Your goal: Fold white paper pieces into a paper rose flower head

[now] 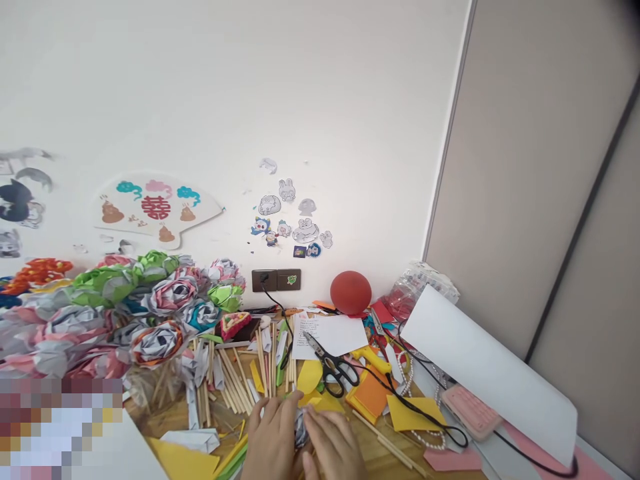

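Low in the middle of the head view, my left hand (271,437) and my right hand (336,441) come together with curled fingers. Between them they hold a small piece of crumpled or folded grey-white paper (301,430), mostly covered by the fingers. Just beyond the hands lie yellow paper pieces (325,402) and black-handled scissors (333,370). Several wooden sticks (234,383) spread to the left of the scissors. A heap of folded paper flowers (160,343) in white, pink, green and blue fills the left side.
A red balloon (351,292) rests by the wall near a black-corded socket (276,280). To the right are a yellow glue gun (376,360), orange paper (369,395), a pink keyboard-like device (471,411) and a large white sheet (493,373). The cord crosses the wooden table (373,457).
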A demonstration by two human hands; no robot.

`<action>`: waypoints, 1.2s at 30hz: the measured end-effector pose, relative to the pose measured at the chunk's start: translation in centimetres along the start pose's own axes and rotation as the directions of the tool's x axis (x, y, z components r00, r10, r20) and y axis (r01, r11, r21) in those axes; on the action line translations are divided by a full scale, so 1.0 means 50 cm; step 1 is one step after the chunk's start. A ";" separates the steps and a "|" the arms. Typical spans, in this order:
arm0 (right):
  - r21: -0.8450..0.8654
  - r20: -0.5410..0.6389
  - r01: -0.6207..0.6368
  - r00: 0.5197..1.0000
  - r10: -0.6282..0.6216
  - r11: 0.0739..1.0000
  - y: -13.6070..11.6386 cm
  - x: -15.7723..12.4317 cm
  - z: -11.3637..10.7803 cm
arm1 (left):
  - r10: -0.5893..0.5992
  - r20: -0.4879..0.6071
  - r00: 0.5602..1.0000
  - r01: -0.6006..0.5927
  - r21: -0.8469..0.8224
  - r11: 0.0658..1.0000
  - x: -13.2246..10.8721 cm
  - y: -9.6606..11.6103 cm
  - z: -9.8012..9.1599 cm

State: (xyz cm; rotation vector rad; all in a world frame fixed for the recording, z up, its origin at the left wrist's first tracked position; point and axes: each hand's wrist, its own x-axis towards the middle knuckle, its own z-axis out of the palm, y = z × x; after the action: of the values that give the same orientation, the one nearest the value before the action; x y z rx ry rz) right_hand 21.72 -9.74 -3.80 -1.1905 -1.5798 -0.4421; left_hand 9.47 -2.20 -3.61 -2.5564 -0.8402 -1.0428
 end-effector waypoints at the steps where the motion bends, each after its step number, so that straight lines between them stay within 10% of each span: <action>1: 0.036 0.002 -0.019 1.000 0.019 0.999 0.002 0.002 -0.004 | -0.003 -0.023 1.000 0.004 0.021 1.000 0.000 -0.002 0.002; 8: 0.124 0.123 -0.304 0.949 0.289 0.945 0.034 0.049 -0.053 | 0.020 -0.047 0.999 -0.020 0.010 1.000 0.008 0.028 -0.003; 17: 0.228 0.235 -0.623 0.781 0.579 0.748 0.041 0.026 -0.010 | 0.119 0.062 0.991 -0.113 -0.082 0.990 -0.001 0.037 0.014; 36: 0.217 0.204 -0.465 0.881 0.426 0.858 0.034 0.052 -0.038 | -0.084 0.042 0.996 0.093 -0.347 0.933 0.035 0.035 -0.049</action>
State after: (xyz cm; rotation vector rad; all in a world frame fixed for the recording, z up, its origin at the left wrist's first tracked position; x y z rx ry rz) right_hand 24.29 -9.29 -1.25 -1.3562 -1.3715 0.1604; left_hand 10.13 -3.95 -0.67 -2.8508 -0.8496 -1.2905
